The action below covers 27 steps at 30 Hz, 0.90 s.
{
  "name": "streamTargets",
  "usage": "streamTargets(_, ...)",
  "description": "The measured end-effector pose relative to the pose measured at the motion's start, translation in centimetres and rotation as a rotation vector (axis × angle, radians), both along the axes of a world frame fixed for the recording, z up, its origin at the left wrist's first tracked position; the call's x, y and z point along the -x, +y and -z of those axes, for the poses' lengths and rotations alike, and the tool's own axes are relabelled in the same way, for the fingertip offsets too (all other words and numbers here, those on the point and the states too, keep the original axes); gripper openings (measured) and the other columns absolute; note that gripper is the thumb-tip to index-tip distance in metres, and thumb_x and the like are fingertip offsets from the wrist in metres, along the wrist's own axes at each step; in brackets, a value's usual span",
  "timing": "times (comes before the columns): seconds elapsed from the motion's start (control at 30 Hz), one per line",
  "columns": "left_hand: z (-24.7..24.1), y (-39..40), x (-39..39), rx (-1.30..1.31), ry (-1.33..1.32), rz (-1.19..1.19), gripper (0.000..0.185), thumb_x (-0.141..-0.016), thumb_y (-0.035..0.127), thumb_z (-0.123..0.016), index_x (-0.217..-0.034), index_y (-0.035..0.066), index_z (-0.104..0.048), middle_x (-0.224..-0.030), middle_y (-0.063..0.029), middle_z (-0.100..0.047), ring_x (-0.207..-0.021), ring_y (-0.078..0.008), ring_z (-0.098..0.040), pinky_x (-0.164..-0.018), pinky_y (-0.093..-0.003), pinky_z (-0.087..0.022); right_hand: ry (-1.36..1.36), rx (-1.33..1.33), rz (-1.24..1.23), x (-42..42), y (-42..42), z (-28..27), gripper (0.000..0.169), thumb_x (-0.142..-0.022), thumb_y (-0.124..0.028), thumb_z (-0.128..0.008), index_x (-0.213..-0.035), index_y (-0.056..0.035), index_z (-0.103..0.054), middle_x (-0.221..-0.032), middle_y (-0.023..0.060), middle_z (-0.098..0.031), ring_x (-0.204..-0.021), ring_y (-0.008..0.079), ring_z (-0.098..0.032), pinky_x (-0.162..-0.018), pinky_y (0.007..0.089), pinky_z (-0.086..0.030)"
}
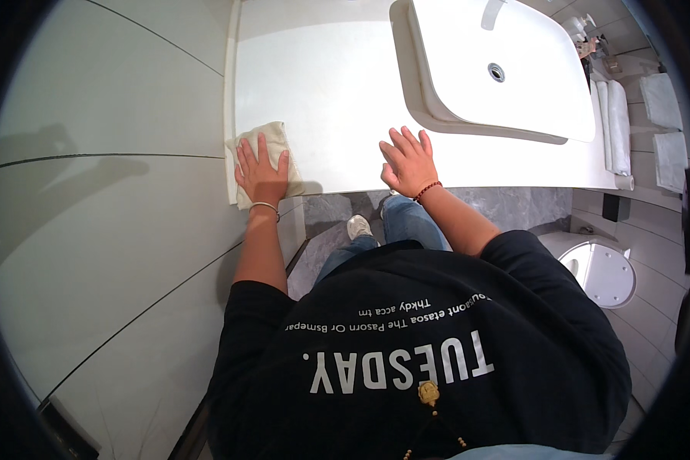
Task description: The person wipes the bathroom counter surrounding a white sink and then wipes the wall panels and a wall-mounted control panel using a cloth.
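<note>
My left hand [263, 172] lies flat, fingers spread, on a folded cream cloth [276, 140]. The cloth rests at the front left corner of a white countertop [333, 103], against the raised edge by the wall, and part of it hangs over the front edge. Over the counter's front part is my right hand [409, 162], its fingers slightly bent and holding nothing; whether it touches the surface I cannot tell. A white washbasin [466, 75] with a metal drain [496, 72] stands on the counter, beyond my right hand and to its right.
Rolled white towels [616, 126] and pump bottles [578, 26] are right of the basin. More white towels [661, 100] hang at the far right. A toilet [601, 276] stands at the lower right. A tiled wall [121, 115] borders the counter on the left.
</note>
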<state>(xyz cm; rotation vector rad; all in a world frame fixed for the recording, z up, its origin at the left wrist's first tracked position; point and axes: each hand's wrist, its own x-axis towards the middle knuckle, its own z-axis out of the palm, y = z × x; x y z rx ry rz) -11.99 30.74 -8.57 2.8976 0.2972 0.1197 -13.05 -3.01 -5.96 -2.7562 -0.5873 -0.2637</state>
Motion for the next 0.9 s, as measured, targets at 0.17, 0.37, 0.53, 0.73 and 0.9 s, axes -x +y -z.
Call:
streamTargets(0.17, 0.2, -3.0, 1.9, -0.155, 0.031, 0.021, 0.075, -0.092, 0.058, -0.051, -0.155, 0.023, -0.031, -0.162, -0.0200, -0.020, -0.149, -0.0367, -0.018, -0.114, -0.0617, -0.011, -0.003, -0.012, -0.005, -0.1, 0.1, 0.2, 0.045, -0.079, -0.027, -0.061, -0.123, -0.0169, -0.063, -0.139, 0.0118, -0.053, -0.134, 0.0316, -0.045, -0.115, 0.0577, -0.023)
streamTargets(0.37, -1.4, -10.4, 6.5, -0.038, 0.079, 0.374, 0.074, -0.090, 0.058, -0.056, -0.153, 0.024, -0.038, -0.162, -0.0205, -0.019, -0.149, -0.0375, -0.015, -0.113, -0.0645, -0.011, 0.011, -0.020, 0.004, -0.1, -0.1, 0.1, 0.046, -0.079, -0.028, -0.061, -0.124, -0.0169, -0.063, -0.142, 0.0126, -0.052, -0.135, 0.0316, -0.044, -0.115, 0.0568, -0.023)
streamTargets(0.53, -1.6, -9.9, 6.8, -0.010, 0.060, 0.438, 0.074, -0.087, 0.056, -0.062, -0.151, 0.026, -0.040, -0.160, -0.0170, -0.026, -0.148, -0.0372, -0.022, -0.114, -0.0630, -0.011, -0.007, -0.023, 0.002, 0.0, -0.1, 0.0, 0.045, -0.080, -0.028, -0.061, -0.123, -0.0168, -0.063, -0.142, 0.0131, -0.052, -0.135, 0.0318, -0.044, -0.115, 0.0563, -0.023)
streamTargets(0.73, -0.1, -0.8, 3.1, -0.006, -0.018, 0.020, 0.072, -0.091, 0.055, -0.055, -0.152, 0.022, -0.038, -0.161, -0.0179, -0.025, -0.149, -0.0356, -0.019, -0.114, -0.0619, -0.012, -0.020, -0.044, -0.001, 0.1, 0.1, -0.1, 0.043, -0.079, -0.025, -0.060, -0.121, -0.0158, -0.064, -0.139, 0.0132, -0.054, -0.134, 0.0330, -0.046, -0.115, 0.0563, -0.025)
streamTargets(0.9, 0.6, -2.9, 2.6, -0.134, -0.028, -0.048, 0.072, -0.093, 0.055, -0.051, -0.154, 0.019, -0.034, -0.159, -0.0214, -0.025, -0.149, -0.0373, -0.018, -0.113, -0.0637, -0.013, 0.014, -0.013, 0.006, 0.0, 0.1, 0.2, 0.044, -0.080, -0.027, -0.060, -0.122, -0.0167, -0.064, -0.139, 0.0133, -0.053, -0.135, 0.0329, -0.044, -0.114, 0.0562, -0.025)
